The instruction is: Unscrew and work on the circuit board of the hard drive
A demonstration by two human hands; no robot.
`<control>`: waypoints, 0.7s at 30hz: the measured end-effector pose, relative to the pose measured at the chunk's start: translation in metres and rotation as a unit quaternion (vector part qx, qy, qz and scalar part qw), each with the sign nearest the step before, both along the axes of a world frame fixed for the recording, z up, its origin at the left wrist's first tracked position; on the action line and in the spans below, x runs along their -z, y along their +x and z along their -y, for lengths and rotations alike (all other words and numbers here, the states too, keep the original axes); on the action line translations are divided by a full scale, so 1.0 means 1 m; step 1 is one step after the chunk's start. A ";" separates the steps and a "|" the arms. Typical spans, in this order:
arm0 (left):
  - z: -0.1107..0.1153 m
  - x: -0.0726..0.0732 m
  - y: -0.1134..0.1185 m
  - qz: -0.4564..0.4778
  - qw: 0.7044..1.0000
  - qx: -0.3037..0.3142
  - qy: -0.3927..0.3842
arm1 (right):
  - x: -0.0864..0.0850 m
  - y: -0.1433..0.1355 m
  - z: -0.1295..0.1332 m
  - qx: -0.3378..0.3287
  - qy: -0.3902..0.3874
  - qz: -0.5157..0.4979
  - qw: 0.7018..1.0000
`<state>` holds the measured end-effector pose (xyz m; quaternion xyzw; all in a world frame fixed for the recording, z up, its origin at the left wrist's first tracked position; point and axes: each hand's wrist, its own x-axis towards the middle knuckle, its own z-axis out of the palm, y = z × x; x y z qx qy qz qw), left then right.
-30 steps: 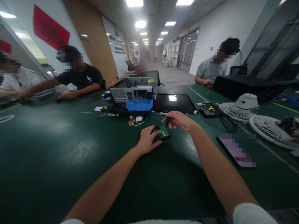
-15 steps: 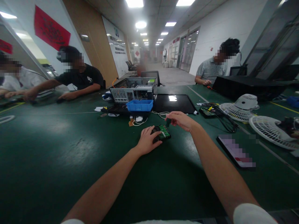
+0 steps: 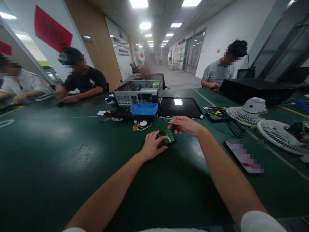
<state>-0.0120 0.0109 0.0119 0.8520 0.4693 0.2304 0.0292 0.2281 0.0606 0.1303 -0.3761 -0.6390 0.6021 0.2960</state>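
Observation:
A small black device with a green circuit board lies on the dark green table in front of me. My left hand rests over its left part, fingers spread across it and the thumb along the near edge. Just above the board's right end, my right hand is closed round a short dark tool, which looks like a screwdriver handle. The tool's tip is too small to make out.
Beyond the device stand a blue bin, an opened computer case and a flat black screen. To the right lie cables, fan parts and a phone. People sit at the far left and right.
My right hand and the dark tool have shifted very slightly left. My left hand stays on the device. At the left, a person's outstretched arm has drawn back.

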 end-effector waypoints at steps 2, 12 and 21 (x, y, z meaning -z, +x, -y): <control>0.000 0.000 0.000 0.003 1.000 0.003 -0.002 | 0.001 0.000 -0.001 0.001 -0.001 -0.004 1.000; -0.001 0.001 0.000 0.007 1.000 0.001 0.000 | -0.001 0.000 -0.001 0.003 0.005 -0.011 1.000; -0.001 -0.004 -0.002 -0.003 1.000 0.010 -0.015 | -0.011 0.007 0.001 0.019 0.010 -0.022 1.000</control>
